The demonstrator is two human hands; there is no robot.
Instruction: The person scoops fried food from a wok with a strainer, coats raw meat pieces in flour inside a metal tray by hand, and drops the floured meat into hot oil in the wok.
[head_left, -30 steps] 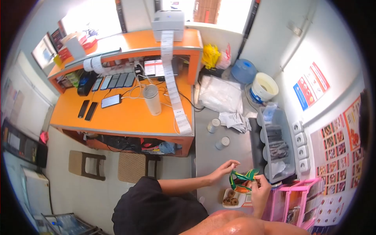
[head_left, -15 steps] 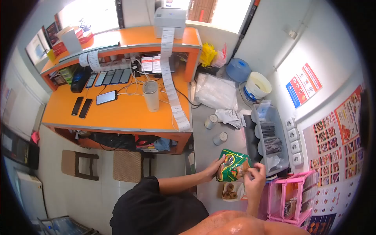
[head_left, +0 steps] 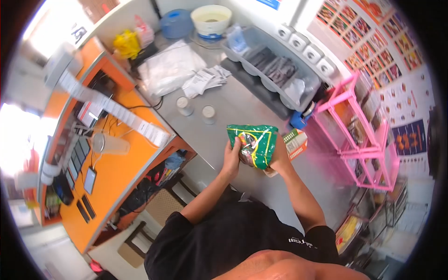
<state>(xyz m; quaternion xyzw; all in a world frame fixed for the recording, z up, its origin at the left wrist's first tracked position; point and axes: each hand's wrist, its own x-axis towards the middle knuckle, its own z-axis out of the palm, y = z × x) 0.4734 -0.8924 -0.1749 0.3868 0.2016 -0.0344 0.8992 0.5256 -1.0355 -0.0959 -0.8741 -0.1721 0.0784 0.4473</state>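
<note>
A green printed plastic packet (head_left: 254,143) is held upright over the grey counter in front of me. My left hand (head_left: 232,157) grips its left side, with the thumb on the printed front. At the packet's right edge is my right hand (head_left: 279,156), closed against it, its fingertips mostly hidden. Below the packet, a small paper food tray (head_left: 269,172) shows only at its edge; what it holds is hidden. An orange, white and green printed carton (head_left: 295,142) lies on the counter just right of my right hand.
Two small lidded containers (head_left: 208,113) stand left of the packet. Behind are paper slips (head_left: 205,81), white plastic bags (head_left: 170,69) and a grey divided bin (head_left: 303,100). A pink rack (head_left: 343,140) rises at the right. The orange desk (head_left: 109,186) is on the left.
My view has turned rightward. The packet has been tilted more upright, and my right hand has moved from its upper corner to its right edge. The packet now covers most of the food tray.
</note>
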